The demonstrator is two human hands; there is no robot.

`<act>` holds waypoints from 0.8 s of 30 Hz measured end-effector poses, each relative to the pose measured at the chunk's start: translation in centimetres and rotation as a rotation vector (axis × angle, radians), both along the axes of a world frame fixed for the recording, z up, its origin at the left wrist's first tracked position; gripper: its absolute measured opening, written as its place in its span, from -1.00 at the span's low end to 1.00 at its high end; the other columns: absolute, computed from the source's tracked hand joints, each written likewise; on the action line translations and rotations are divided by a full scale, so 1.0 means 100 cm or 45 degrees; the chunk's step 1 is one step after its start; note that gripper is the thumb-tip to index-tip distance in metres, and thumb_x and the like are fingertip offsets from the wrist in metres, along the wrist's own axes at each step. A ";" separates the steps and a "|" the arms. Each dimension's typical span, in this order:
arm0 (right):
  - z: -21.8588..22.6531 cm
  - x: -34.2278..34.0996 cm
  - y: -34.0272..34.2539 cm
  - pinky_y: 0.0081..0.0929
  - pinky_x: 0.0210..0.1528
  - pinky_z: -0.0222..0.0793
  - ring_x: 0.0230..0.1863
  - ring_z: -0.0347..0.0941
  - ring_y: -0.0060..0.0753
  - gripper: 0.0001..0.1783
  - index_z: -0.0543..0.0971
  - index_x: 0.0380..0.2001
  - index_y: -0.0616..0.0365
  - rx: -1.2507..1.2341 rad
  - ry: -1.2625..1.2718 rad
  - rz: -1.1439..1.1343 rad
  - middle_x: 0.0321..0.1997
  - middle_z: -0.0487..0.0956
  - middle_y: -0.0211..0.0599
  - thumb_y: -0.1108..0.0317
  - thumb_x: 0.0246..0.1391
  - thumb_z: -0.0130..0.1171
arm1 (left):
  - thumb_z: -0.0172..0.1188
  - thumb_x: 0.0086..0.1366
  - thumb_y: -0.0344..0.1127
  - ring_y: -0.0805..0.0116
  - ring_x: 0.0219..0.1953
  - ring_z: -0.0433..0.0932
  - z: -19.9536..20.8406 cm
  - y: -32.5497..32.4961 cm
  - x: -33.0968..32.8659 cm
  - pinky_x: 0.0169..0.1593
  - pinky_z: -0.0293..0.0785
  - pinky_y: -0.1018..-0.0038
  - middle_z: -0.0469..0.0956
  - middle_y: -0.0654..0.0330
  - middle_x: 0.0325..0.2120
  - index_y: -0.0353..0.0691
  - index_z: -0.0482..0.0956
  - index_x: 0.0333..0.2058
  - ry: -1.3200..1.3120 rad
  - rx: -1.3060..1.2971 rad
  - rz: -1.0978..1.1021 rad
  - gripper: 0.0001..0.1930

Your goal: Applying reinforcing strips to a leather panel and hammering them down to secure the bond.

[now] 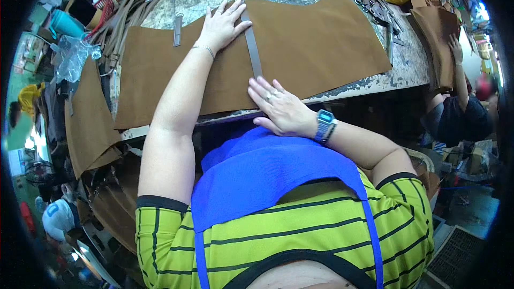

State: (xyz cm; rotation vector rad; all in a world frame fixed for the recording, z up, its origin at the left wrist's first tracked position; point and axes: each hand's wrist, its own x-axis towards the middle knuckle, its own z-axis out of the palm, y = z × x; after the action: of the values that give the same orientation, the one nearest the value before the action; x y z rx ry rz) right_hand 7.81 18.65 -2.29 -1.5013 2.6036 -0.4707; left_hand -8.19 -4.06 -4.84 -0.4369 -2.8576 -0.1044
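A brown sheet [321,40] lies across the desk [158,13], a short grey strap [177,31] at its left. The left hand [219,27] lies flat, fingers spread, at a longer strip's [252,53] far end; the right hand [284,108], flattened, touches its near end.

The sheet [316,43] is brown, strip [252,52] grey, shirt [300,222] black-striped lime.
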 end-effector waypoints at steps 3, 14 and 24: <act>0.023 -0.010 0.013 -0.02 0.33 -0.07 0.33 0.09 -0.10 -0.40 0.26 0.17 0.24 -0.162 -0.484 0.101 0.26 0.24 0.06 0.04 0.19 -0.09 | -0.16 0.26 0.25 0.12 0.31 0.05 -0.005 0.002 0.016 0.27 -0.18 -0.19 0.15 0.28 0.26 0.02 0.23 0.21 0.028 -0.012 0.005 -0.35; -0.010 -0.082 -0.005 0.20 0.27 -0.12 0.30 0.07 -0.06 -0.27 0.29 0.18 0.07 -0.095 0.309 -0.504 0.19 0.28 -0.10 -0.24 0.12 -0.14 | 0.13 -0.07 0.42 0.06 0.34 -0.03 0.014 0.023 0.096 0.27 -0.22 -0.20 0.09 0.18 0.28 -0.08 0.14 0.25 -0.159 0.118 -0.098 0.00; -0.005 -0.085 0.001 0.53 0.20 -0.39 0.40 -0.11 -0.03 -0.30 0.34 0.18 -0.16 0.020 0.319 -0.448 0.32 0.16 -0.08 -0.31 0.09 -0.18 | 0.11 -0.12 0.48 0.05 0.34 -0.04 0.019 0.023 0.098 0.26 -0.20 -0.22 0.10 0.16 0.28 -0.12 0.15 0.25 -0.189 0.168 -0.091 0.06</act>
State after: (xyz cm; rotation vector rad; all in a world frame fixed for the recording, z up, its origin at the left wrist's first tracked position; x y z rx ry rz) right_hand -0.64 18.71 -2.76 -1.1638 3.0765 -0.3044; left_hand 1.57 -1.75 -2.91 -0.5246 -2.9562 -0.3508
